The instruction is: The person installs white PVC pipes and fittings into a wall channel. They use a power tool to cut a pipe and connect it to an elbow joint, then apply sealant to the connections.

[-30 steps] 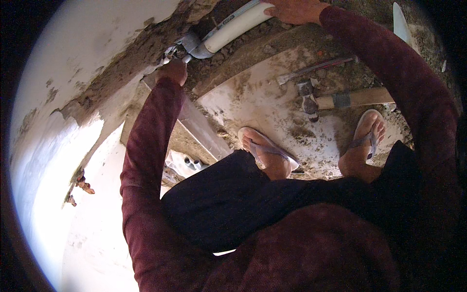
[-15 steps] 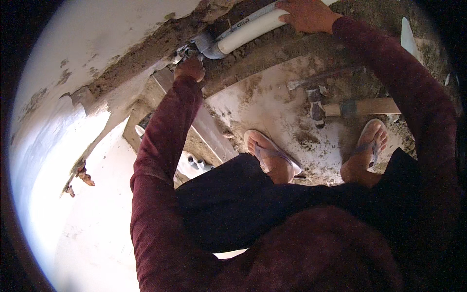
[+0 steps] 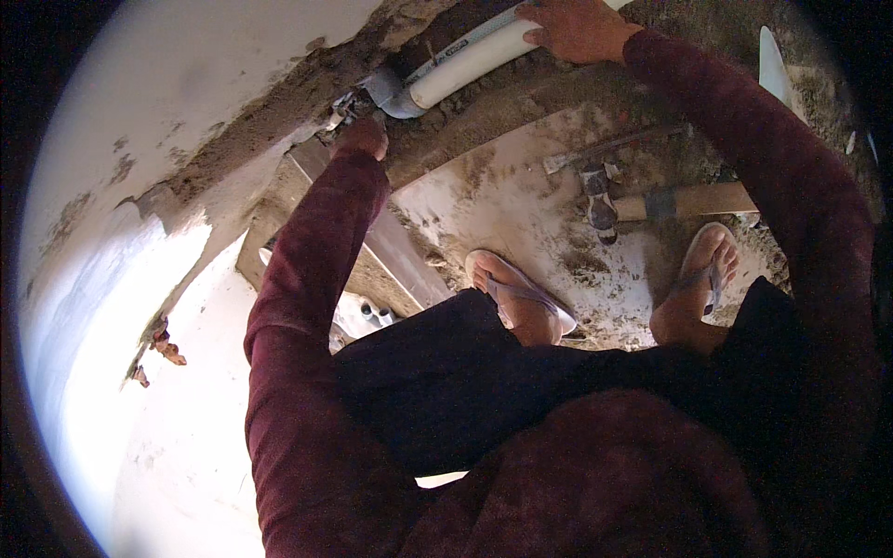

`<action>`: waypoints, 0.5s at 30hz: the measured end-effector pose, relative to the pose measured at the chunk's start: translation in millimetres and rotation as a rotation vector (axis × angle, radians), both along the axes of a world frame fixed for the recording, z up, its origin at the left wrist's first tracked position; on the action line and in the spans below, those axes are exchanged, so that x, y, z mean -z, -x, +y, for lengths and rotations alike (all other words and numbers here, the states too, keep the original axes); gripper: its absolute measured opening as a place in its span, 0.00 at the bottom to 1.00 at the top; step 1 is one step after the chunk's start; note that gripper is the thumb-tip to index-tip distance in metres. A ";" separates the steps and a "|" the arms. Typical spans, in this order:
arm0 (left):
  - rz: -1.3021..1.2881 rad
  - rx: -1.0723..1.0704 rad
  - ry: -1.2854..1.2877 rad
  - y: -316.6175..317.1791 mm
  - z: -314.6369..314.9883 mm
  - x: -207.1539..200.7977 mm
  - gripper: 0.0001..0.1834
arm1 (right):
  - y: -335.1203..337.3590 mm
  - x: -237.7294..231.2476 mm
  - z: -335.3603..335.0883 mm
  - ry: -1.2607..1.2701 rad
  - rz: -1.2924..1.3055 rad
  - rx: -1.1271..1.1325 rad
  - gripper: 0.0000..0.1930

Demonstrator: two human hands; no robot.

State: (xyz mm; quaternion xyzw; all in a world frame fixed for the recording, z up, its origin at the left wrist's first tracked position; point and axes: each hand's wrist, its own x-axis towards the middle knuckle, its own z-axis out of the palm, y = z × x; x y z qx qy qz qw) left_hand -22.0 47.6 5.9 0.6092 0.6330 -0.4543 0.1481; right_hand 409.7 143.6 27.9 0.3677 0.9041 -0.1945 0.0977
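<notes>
A white plastic pipe (image 3: 476, 65) runs along the dirt trench at the top of the view, its left end set in a grey elbow fitting (image 3: 393, 97). My right hand (image 3: 579, 32) is closed over the pipe farther right, thumb and fingers bent around it. Just below the elbow, my left hand (image 3: 361, 139) is closed beside a small, rough, shiny cluster (image 3: 346, 107) at the foot of the wall. What its fingers hold, if anything, is hidden.
A hammer (image 3: 601, 205) with a wooden handle lies on the dirty floor slab, near a flat metal bar (image 3: 605, 149). My sandalled feet stand below them. A long board (image 3: 405, 256) lies beneath my left forearm. The plastered wall (image 3: 233, 74) rises at left.
The whole view has shifted slightly. My left hand sits a little lower against the elbow; my right hand stays on the pipe.
</notes>
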 end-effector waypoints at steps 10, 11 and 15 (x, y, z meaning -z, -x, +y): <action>0.028 -0.058 0.101 -23.1 11.0 -19.1 0.22 | 3.5 -12.4 -1.8 -0.007 0.052 -0.010 0.27; 0.040 -0.057 0.072 -26.2 12.9 -22.9 0.21 | 4.0 -15.6 -1.6 0.026 0.044 0.019 0.27; 0.004 0.027 0.093 -17.7 5.6 -14.8 0.21 | -0.8 8.0 -3.5 -0.053 0.155 0.027 0.27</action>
